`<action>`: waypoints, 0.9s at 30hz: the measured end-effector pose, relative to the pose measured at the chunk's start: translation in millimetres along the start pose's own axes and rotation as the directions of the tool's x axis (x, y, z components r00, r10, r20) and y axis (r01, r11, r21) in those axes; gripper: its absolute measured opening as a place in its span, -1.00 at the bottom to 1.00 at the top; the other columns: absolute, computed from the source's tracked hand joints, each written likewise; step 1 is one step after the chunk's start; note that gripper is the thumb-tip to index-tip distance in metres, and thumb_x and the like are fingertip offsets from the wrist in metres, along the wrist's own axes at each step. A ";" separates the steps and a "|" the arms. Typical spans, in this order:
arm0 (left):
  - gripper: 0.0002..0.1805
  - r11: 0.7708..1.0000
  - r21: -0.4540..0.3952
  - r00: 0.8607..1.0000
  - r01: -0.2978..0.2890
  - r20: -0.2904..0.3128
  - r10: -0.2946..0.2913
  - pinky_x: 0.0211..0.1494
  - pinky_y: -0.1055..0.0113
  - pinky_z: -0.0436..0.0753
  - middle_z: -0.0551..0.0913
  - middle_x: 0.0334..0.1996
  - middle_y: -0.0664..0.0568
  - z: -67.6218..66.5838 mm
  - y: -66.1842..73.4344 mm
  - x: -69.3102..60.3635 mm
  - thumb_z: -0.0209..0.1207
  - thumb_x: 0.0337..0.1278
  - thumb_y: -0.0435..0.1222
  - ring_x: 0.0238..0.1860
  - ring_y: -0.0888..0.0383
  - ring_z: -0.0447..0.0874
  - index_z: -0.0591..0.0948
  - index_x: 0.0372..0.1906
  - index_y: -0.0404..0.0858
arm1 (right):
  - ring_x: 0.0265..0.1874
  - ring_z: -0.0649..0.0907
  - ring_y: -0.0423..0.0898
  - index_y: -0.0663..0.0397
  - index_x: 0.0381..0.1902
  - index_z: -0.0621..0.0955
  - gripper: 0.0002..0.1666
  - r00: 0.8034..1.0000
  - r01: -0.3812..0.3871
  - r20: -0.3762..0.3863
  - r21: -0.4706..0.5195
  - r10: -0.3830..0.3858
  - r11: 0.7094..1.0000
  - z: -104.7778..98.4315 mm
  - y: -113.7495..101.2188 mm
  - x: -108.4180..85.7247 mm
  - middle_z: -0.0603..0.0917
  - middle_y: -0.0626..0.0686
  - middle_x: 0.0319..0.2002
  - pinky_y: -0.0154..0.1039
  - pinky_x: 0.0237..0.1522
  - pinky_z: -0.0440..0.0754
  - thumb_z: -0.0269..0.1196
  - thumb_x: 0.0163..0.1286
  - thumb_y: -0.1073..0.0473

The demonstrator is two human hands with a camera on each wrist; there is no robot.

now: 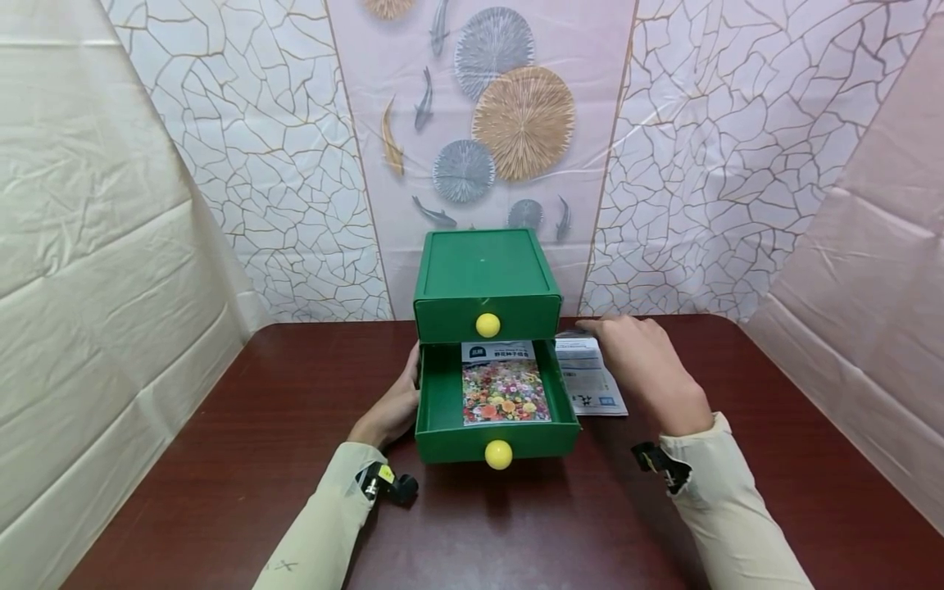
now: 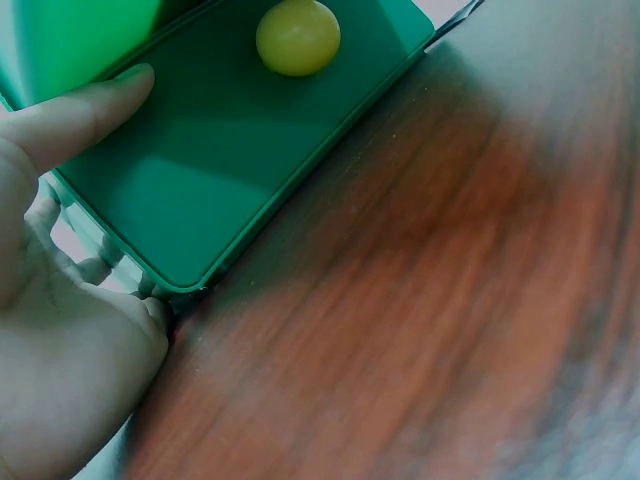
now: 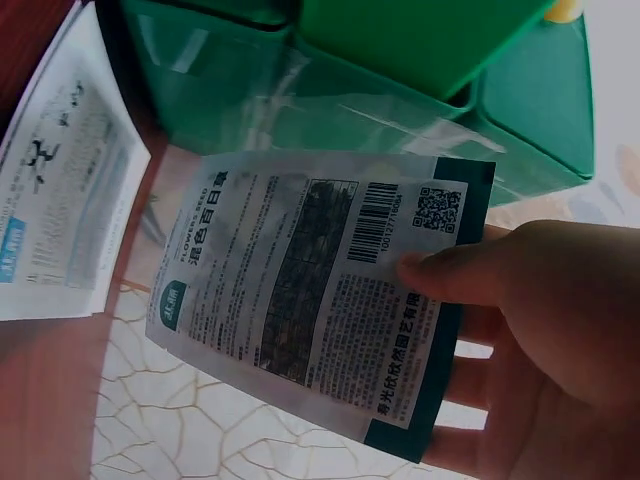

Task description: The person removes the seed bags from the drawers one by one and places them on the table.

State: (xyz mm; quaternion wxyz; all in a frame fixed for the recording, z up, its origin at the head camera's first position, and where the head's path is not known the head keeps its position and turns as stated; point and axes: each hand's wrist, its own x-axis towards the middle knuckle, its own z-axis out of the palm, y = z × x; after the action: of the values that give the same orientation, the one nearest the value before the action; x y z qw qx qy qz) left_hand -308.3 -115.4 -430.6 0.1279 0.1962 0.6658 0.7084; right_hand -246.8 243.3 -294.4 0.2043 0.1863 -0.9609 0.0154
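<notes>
Head view: here's the green cabinet (image 1: 483,262), lower drawer (image 1: 453,445) pulled out, a flowery packet (image 1: 505,393) lying inside; left hand (image 1: 394,406) at the cabinet's left side, right hand (image 1: 649,360) over on its right, beside a printed paper (image 1: 590,381). Left wrist view: thumb on the cabinet's front, fingers round its side, gripping the corner left of a yellow knob (image 2: 298,38). Right wrist view: thumb and fingers pinch a seed packet (image 3: 310,300) near the cabinet's right side.
</notes>
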 end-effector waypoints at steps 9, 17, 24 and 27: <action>0.12 1.000 -0.001 1.000 -0.002 0.006 0.002 0.57 -0.14 0.26 -0.21 0.71 0.21 0.4 1.6 0.9 0.19 0.52 -0.39 0.68 0.04 -0.13 -0.31 0.70 0.36 | -0.26 0.79 0.15 0.01 0.18 0.77 -0.54 0.998 -0.025 0.055 0.013 0.024 1.000 11.0 0.9 1.3 0.82 0.20 -0.07 0.12 -0.34 0.71 0.16 0.51 0.47; 0.13 1.000 -0.004 1.000 0.006 0.000 -0.006 0.58 -0.13 0.25 -0.24 0.71 0.20 -0.1 0.6 0.6 0.18 0.50 -0.43 0.68 0.05 -0.16 -0.32 0.71 0.32 | -0.20 0.80 0.14 0.03 0.20 0.77 -0.55 0.997 -0.039 0.067 0.017 0.037 0.999 22.4 1.9 4.0 0.82 0.19 -0.03 0.09 -0.33 0.70 0.15 0.52 0.46; 0.14 1.000 -0.004 1.000 0.006 -0.012 -0.006 0.58 -0.13 0.25 -0.25 0.71 0.19 0.9 -0.1 0.0 0.19 0.49 -0.45 0.68 0.04 -0.17 -0.31 0.71 0.32 | -0.23 0.79 0.17 0.03 0.16 0.78 -0.56 0.998 -0.030 0.052 -0.012 0.030 0.999 32.1 2.9 5.1 0.82 0.21 -0.11 0.10 -0.42 0.66 0.16 0.50 0.47; 0.14 1.000 -0.006 1.000 0.002 -0.014 -0.002 0.58 -0.14 0.25 -0.24 0.71 0.19 0.5 -1.3 0.8 0.20 0.49 -0.43 0.69 0.03 -0.16 -0.30 0.71 0.34 | -0.20 0.78 0.20 0.03 0.11 0.80 -0.58 0.999 -0.024 0.048 -0.012 0.025 1.000 35.6 2.9 4.8 0.81 0.23 -0.11 0.19 -0.36 0.67 0.18 0.49 0.47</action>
State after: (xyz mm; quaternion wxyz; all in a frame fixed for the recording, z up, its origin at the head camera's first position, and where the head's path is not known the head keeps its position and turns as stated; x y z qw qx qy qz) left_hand -309.0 -114.5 -431.8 0.1248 0.1901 0.6646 0.7117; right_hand -265.7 240.5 -325.0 0.1820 0.1737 -0.9678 0.0078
